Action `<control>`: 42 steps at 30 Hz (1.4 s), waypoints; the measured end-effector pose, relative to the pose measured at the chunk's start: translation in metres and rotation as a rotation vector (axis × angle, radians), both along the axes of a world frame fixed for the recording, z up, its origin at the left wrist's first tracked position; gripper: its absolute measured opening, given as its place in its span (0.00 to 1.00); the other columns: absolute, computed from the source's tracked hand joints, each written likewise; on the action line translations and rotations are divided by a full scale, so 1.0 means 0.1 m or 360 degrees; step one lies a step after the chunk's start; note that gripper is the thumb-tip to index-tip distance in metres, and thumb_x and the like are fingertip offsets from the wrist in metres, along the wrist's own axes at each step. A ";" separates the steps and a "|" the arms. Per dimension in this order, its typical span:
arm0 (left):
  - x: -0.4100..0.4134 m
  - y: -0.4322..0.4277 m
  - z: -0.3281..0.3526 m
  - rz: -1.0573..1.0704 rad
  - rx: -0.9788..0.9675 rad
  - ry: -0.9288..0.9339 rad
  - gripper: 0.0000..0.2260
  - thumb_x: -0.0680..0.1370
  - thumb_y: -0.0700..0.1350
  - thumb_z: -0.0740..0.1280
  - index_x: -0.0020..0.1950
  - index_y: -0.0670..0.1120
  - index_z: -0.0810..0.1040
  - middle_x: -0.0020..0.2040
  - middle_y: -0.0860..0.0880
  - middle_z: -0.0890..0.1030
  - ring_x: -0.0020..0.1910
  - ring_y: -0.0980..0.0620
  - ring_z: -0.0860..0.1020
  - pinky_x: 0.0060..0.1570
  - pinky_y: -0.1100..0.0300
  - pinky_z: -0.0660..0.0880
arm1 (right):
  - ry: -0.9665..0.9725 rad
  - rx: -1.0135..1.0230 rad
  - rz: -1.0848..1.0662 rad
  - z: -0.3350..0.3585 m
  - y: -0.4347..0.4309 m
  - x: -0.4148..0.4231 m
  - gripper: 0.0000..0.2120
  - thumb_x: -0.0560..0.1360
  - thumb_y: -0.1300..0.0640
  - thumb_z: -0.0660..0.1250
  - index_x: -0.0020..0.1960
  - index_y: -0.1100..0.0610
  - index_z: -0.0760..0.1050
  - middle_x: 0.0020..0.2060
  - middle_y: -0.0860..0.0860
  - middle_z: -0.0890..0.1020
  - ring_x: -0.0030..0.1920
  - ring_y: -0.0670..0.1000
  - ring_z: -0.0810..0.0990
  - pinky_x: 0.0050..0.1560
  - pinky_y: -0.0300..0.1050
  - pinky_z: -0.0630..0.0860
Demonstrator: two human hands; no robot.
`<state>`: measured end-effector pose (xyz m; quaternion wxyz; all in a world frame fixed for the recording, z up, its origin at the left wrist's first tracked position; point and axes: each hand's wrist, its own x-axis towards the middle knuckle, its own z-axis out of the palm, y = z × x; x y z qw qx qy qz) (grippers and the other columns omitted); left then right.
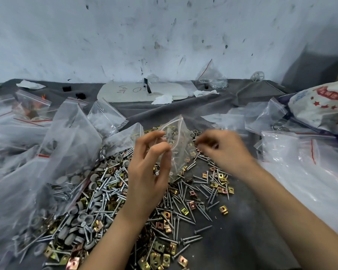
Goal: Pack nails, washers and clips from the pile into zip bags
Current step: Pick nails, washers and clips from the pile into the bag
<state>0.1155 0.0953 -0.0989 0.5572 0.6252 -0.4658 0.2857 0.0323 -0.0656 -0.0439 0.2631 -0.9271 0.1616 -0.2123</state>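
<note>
The small zip bag (179,145) is pinched at its rim between the thumb and fingertips of the left hand (148,172) and held up just above the pile (113,191), with a few pieces already showing inside. The right hand (222,151) is blurred, fingers curled just beside the bag's mouth; whether anything is pinched in it can't be told. The mouth probably wants to be pulled wider so nothing gets snagged on the zip strip, and pieces are best dropped in low. Nails (203,228), grey washers (88,218) and gold clips (223,209) are scattered on the bench (242,240) under both hands. Loose bags (47,152) are heaped left of the left hand, partly over the pile, so washers there could get buried. A printed sack (320,106) sits beyond the right hand.
</note>
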 end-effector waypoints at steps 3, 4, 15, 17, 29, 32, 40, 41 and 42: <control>0.01 0.00 -0.01 0.0020 -0.0009 -0.0001 0.03 0.79 0.40 0.63 0.52 0.46 0.73 0.57 0.41 0.75 0.58 0.54 0.74 0.59 0.71 0.68 | 0.0548 -0.0157 0.0248 -0.34 0.02 0.01 0.07 0.74 0.58 0.70 0.51 0.54 0.82 0.47 0.49 0.82 0.45 0.45 0.77 0.48 0.33 0.71; 0.02 0.00 -0.01 0.0023 -0.0013 0.0000 0.03 0.79 0.40 0.63 0.52 0.46 0.73 0.57 0.40 0.75 0.58 0.55 0.74 0.59 0.70 0.68 | 0.0614 -0.0213 0.0296 -0.43 0.04 0.01 0.07 0.74 0.57 0.70 0.52 0.55 0.82 0.47 0.49 0.82 0.47 0.47 0.78 0.51 0.38 0.73; 0.03 0.00 -0.02 0.0045 -0.0016 -0.0006 0.03 0.79 0.40 0.63 0.52 0.45 0.72 0.56 0.39 0.76 0.60 0.64 0.71 0.59 0.72 0.66 | 0.0761 -0.0319 -0.0100 -0.57 -0.21 -0.02 0.07 0.75 0.58 0.67 0.52 0.55 0.80 0.49 0.50 0.81 0.54 0.51 0.78 0.46 0.38 0.67; 0.02 0.00 -0.01 0.0050 -0.0015 -0.0013 0.03 0.78 0.40 0.63 0.52 0.45 0.72 0.56 0.39 0.76 0.58 0.61 0.71 0.59 0.73 0.66 | 0.0783 -0.0241 -0.0106 -0.57 -0.23 0.00 0.05 0.74 0.59 0.69 0.49 0.53 0.79 0.43 0.48 0.80 0.50 0.50 0.78 0.44 0.36 0.67; -0.01 -0.01 -0.02 0.0008 0.0030 -0.0050 0.04 0.79 0.39 0.62 0.53 0.45 0.72 0.58 0.42 0.74 0.57 0.52 0.75 0.59 0.71 0.67 | -0.0412 0.1112 0.0259 -0.08 -0.05 -0.15 0.10 0.72 0.70 0.68 0.43 0.56 0.77 0.35 0.47 0.84 0.39 0.42 0.81 0.41 0.33 0.76; -0.01 -0.01 -0.02 -0.0020 0.0056 -0.0125 0.03 0.81 0.41 0.61 0.53 0.45 0.72 0.58 0.42 0.73 0.59 0.55 0.73 0.60 0.70 0.66 | -0.0780 0.1128 0.0560 0.21 0.11 -0.18 0.09 0.71 0.67 0.70 0.43 0.53 0.79 0.39 0.49 0.85 0.41 0.43 0.82 0.42 0.32 0.76; 0.00 -0.02 -0.05 -0.0052 0.0093 -0.0195 0.05 0.83 0.44 0.59 0.55 0.45 0.73 0.61 0.43 0.72 0.63 0.58 0.70 0.62 0.69 0.66 | -0.0893 0.1235 0.0970 0.22 0.32 -0.13 0.05 0.70 0.63 0.68 0.45 0.57 0.75 0.41 0.49 0.85 0.47 0.47 0.83 0.50 0.36 0.76; 0.00 -0.02 -0.05 -0.0049 0.0090 -0.0199 0.05 0.83 0.44 0.59 0.55 0.45 0.73 0.61 0.43 0.72 0.63 0.58 0.70 0.62 0.69 0.66 | -0.0888 0.1232 0.0967 0.19 0.33 -0.13 0.05 0.70 0.64 0.67 0.46 0.57 0.74 0.41 0.49 0.85 0.48 0.47 0.83 0.50 0.36 0.76; -0.01 -0.02 -0.06 -0.0050 0.0089 -0.0204 0.05 0.83 0.43 0.59 0.55 0.45 0.73 0.61 0.43 0.72 0.63 0.58 0.70 0.62 0.69 0.67 | -0.0880 0.1231 0.0943 0.17 0.33 -0.13 0.05 0.71 0.64 0.67 0.46 0.58 0.74 0.41 0.49 0.85 0.48 0.46 0.83 0.50 0.35 0.76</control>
